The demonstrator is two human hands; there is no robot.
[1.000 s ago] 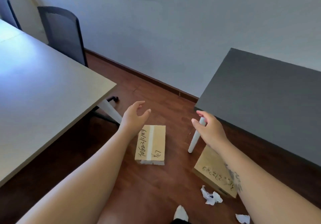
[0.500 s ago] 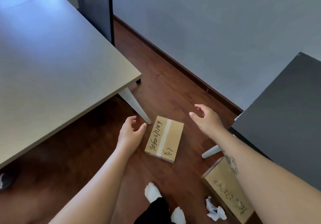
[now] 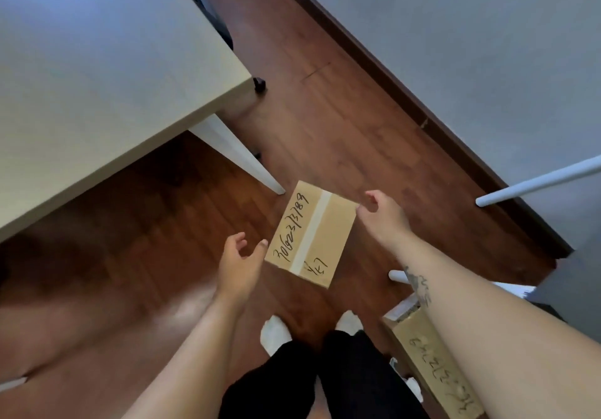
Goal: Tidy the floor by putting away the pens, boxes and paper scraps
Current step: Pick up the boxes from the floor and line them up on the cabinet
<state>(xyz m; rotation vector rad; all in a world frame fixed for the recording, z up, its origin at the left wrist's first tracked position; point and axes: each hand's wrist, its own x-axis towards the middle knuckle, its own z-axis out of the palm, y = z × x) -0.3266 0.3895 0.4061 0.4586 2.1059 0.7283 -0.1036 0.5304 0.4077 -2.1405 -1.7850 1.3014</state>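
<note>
Reddish-brown wood-plank floor [image 3: 357, 125] fills more of your view than half a second ago, since your head has tipped down and both hands have closed in on the task's box. Smooth and glossy, the planks run to a dark skirting board [image 3: 406, 93] under the matte grey wall [image 3: 471, 28]. At your left, the flat beige table top [image 3: 97, 77] overhangs the floor, and its slanted white leg [image 3: 240, 158] ends just beside the box's far corner. A round white pole leg [image 3: 536, 182] stands well apart on the right, with bare floor between.

The second, longer brown cardboard box [image 3: 429, 363] lies by your right foot, partly under your right forearm.

The smaller taped cardboard box with black handwritten numbers [image 3: 310, 234] lies flat on the floor ahead of your white-socked feet, between your hands. Your right hand [image 3: 383, 217] is at its far right corner, fingers loosely curved and holding nothing. Your left hand [image 3: 239, 265] is at its near left edge, fingers spread wide, thumb tip just beside the cardboard; I cannot tell whether either hand touches it.
</note>
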